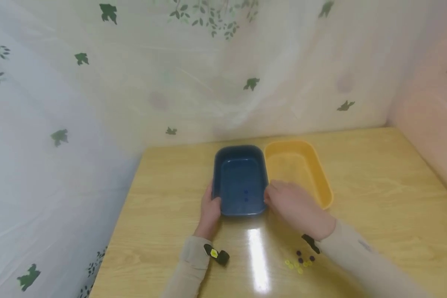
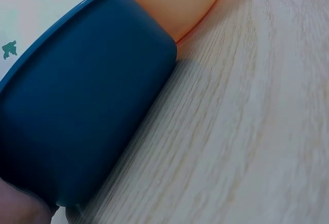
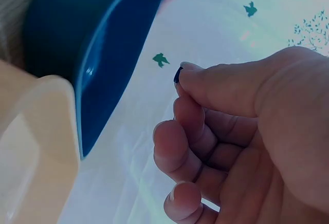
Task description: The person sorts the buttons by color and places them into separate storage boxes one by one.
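My left hand (image 1: 210,211) grips the near left side of a dark blue plastic tray (image 1: 234,176), thumb at the rim. Two small dark beads (image 1: 246,196) lie on the tray's floor. Over the tray's right edge, my right hand (image 1: 296,205) pinches a small dark bead (image 3: 178,75) between thumb and index finger; the right wrist view shows it at the fingertips, the other fingers curled. Only the edge of the left hand (image 2: 23,206) shows in the left wrist view, at the tray's near end.
A yellow tray (image 1: 322,182) stands right beside the blue one, partly covered by the right hand. On the wooden table (image 1: 164,207), below the right wrist, lie several yellow beads (image 1: 296,265) and a few dark beads (image 1: 312,258). A patterned curtain (image 1: 208,91) hangs behind the table.
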